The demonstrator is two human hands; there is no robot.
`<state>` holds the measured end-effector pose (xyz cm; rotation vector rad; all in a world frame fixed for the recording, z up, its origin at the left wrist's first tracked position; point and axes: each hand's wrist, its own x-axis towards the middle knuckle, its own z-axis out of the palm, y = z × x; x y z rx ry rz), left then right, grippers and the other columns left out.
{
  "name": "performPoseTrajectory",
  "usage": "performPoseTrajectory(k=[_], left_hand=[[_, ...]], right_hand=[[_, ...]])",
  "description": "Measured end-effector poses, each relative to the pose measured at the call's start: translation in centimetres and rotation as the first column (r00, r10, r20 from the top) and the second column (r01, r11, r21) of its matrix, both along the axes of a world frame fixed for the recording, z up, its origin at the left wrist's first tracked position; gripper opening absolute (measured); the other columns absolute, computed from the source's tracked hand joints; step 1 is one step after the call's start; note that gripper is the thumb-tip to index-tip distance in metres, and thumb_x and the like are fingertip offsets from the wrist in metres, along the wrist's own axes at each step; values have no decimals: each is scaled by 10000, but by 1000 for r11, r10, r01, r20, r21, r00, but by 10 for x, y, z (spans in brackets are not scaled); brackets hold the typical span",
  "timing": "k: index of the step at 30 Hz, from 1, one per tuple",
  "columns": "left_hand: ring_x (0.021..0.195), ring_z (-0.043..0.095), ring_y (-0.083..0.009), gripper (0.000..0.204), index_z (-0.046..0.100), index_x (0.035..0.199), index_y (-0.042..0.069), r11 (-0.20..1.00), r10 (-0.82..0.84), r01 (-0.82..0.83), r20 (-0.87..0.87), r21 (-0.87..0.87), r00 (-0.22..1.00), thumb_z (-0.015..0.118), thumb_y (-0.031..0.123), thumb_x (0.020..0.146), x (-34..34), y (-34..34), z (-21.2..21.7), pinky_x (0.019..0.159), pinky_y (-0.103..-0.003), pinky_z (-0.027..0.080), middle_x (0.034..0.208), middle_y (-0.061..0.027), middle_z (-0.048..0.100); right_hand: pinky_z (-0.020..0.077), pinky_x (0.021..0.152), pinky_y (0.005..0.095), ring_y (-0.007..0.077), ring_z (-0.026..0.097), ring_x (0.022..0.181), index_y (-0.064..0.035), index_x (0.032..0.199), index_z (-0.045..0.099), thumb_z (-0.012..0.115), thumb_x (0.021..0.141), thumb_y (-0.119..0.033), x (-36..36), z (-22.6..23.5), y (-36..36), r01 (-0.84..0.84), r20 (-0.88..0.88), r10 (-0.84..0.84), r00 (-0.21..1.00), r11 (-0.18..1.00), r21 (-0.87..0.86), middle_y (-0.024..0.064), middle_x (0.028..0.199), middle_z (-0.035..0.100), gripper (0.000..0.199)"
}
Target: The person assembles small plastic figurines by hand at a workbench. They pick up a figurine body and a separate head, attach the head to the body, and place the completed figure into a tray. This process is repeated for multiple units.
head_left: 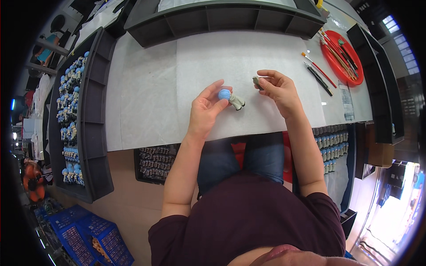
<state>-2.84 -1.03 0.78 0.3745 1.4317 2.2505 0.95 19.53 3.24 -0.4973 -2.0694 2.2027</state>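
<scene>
Between the thumb and fingers of my left hand (207, 106) is a small figurine (233, 99) with a light blue head and a pale grey-green body. It is tilted, its dark feet pointing right, above the white sheet (199, 62) on the table. To the right, my right hand (280, 93) pinches a small grey-green piece (256, 81) with a pale top; its exact kind is too small to make out. The two held things are apart from each other.
A red dish (326, 52) with brushes stands at the right, a red brush (321, 72) and a black pen-like tool (319, 80) beside it. Grey trays (95, 97) with blue-headed figurines flank the left; another grey tray (226, 20) lies across the back. Figurine rows (332, 146) sit below the table's right.
</scene>
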Motion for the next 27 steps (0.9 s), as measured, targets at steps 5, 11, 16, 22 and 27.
performPoseTrajectory(k=[5, 11, 16, 22, 27], left_hand=[[1024, 563, -188, 344, 503, 1193, -35, 999, -22, 22, 2, -25, 1000, 538, -23, 852, -3, -2, -6, 906, -327, 474, 1119, -135, 578], [1019, 567, -181, 327, 517, 1180, -34, 999, -5, 6, 20, -52, 1000, 533, -25, 853, -2, -2, -2, 909, -312, 469, 1113, -126, 585], [1027, 565, -173, 316, 528, 1174, -24, 997, -11, 10, -11, -78, 1000, 520, -35, 858, -2, -2, -1, 912, -303, 466, 1101, -112, 592], [999, 568, -150, 299, 548, 1140, -23, 993, -11, 10, -8, -116, 1000, 522, -61, 844, -3, -2, -4, 896, -281, 468, 1070, -92, 601], [959, 573, -134, 289, 559, 1117, -23, 992, 18, -21, -23, -126, 1000, 518, -77, 836, -2, 1, -5, 852, -254, 479, 1052, -83, 605]], right_hand=[[524, 789, 308, 234, 626, 909, 29, 1175, 477, 605, 857, -131, 18, 7, -7, -29, 68, 75, 995, 855, -517, 127, 974, 608, 378], [510, 763, 269, 177, 616, 821, 31, 1095, 544, 635, 834, -118, 18, 0, -13, 23, 64, 8, 998, 886, -463, 94, 951, 609, 313], [476, 719, 246, 108, 569, 756, 23, 968, 629, 660, 806, -94, 14, -6, -24, 29, -96, -34, 995, 998, -62, 51, 831, 632, 202], [470, 690, 254, 116, 575, 730, -14, 948, 646, 655, 753, -22, 8, -1, -61, 89, -278, 26, 960, 914, 395, 49, 774, 637, 195], [476, 652, 265, 158, 598, 698, -16, 917, 613, 646, 733, 2, -7, -9, -61, 184, -270, -59, 961, 864, 469, 77, 761, 629, 187]])
